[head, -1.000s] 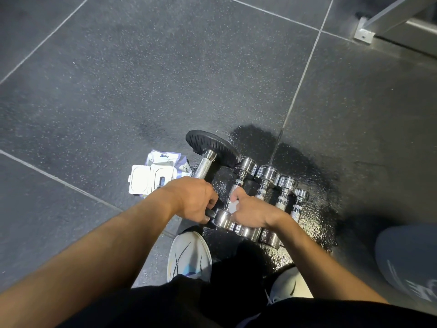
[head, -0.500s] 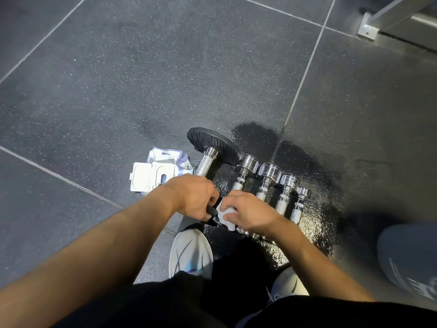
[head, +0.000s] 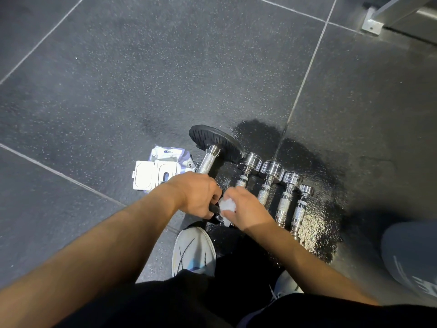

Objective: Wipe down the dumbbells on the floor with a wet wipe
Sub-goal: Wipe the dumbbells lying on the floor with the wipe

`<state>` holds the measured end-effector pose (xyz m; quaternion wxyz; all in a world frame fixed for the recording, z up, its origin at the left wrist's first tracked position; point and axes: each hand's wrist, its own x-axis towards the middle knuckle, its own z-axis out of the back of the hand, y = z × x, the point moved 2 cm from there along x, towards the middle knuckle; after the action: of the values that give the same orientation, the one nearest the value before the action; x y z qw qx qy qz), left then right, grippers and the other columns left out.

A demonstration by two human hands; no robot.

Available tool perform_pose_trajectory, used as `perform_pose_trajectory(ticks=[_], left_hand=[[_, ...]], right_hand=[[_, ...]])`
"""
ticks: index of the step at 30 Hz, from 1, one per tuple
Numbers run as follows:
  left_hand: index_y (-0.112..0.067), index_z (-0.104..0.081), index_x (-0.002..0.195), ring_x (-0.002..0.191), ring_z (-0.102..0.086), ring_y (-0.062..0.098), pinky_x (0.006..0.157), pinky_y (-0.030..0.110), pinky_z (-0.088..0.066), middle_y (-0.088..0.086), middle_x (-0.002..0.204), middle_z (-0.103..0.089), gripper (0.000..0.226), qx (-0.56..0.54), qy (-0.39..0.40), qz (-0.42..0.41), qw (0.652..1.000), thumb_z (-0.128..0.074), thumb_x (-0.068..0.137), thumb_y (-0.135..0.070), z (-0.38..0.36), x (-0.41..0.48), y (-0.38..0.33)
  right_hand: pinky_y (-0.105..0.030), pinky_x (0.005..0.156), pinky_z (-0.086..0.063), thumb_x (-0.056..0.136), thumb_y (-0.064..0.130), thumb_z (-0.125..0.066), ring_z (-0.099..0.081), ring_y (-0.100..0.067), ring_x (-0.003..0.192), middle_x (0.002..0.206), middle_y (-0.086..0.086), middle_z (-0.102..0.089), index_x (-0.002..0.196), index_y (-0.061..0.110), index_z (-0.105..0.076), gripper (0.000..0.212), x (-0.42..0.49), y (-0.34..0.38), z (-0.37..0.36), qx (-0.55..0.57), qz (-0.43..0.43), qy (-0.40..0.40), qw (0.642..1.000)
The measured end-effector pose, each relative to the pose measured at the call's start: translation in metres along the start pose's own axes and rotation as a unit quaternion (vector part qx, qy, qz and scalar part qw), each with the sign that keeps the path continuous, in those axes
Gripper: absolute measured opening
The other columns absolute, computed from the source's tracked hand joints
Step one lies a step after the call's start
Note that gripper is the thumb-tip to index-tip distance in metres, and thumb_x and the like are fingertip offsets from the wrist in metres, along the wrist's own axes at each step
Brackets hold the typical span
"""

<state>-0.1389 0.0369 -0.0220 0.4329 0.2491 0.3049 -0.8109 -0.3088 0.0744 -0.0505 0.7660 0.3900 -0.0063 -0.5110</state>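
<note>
Head view. The left hand (head: 198, 195) is curled firmly round the near part of the plate dumbbell (head: 208, 162) handle. This dumbbell's far black plate rests on the floor (head: 118, 91); its near end appears raised, though I cannot tell for sure. The right hand (head: 246, 209), just right of that grip, bunches the wet wipe (head: 227, 207) between curled fingers and presses it against the dumbbell's near end. Four chrome dumbbells (head: 267, 188) lie in a row just right of the plate dumbbell, on a shiny wet patch (head: 319, 223). The wipe pack (head: 156, 174) lies just left of it, lid open. A shoe (head: 194, 249) sits directly nearer me than its near end.

Hazards, as I judge them:
- Moisture from the wipe could slick the handle; a slipping left grip would drop the near end onto the shoe.
- The right forearm passes over the nearest chrome dumbbell; a knock could set it rolling on the wet floor.
- The wipe is balled small, so the near plate's edges could go unwiped.
</note>
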Motion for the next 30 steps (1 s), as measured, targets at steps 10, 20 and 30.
perform_pose_trajectory(ticks=[10, 20, 30], left_hand=[[-0.035, -0.056, 0.081, 0.084, -0.059, 0.016, 0.074, 0.035, -0.056, -0.012, 0.091, -0.058, 0.025, -0.01, -0.005, -0.001, 1.0, -0.07, 0.073, -0.054, 0.0, -0.001, 0.002], [-0.033, -0.061, 0.092, 0.084, -0.06, 0.017, 0.071, 0.034, -0.054, -0.01, 0.095, -0.058, 0.027, -0.024, -0.001, -0.003, 1.0, -0.07, 0.077, -0.053, 0.001, -0.004, 0.005], [-0.033, -0.062, 0.089, 0.082, -0.06, 0.017, 0.071, 0.034, -0.054, -0.011, 0.091, -0.056, 0.029, -0.022, -0.011, -0.006, 1.0, -0.072, 0.075, -0.057, 0.001, -0.004, 0.005]], right_hand=[[-0.042, 0.092, -0.032, 0.085, 0.036, -0.065, -0.032, -0.021, 0.106, 0.102, 0.005, -0.054, 0.108, 0.022, -0.046, 0.033, 0.001, 0.011, -0.013, -0.105, -0.002, -0.024, 0.994], [-0.039, 0.093, -0.028, 0.084, 0.04, -0.064, -0.032, -0.02, 0.104, 0.088, 0.007, -0.048, 0.116, 0.022, -0.042, 0.044, 0.009, 0.013, -0.015, -0.121, -0.002, -0.009, 0.993], [-0.04, 0.086, -0.029, 0.084, 0.057, -0.066, -0.042, -0.019, 0.1, 0.087, 0.005, -0.061, 0.122, 0.019, -0.044, 0.058, 0.022, 0.01, -0.029, -0.159, 0.022, -0.024, 0.987]])
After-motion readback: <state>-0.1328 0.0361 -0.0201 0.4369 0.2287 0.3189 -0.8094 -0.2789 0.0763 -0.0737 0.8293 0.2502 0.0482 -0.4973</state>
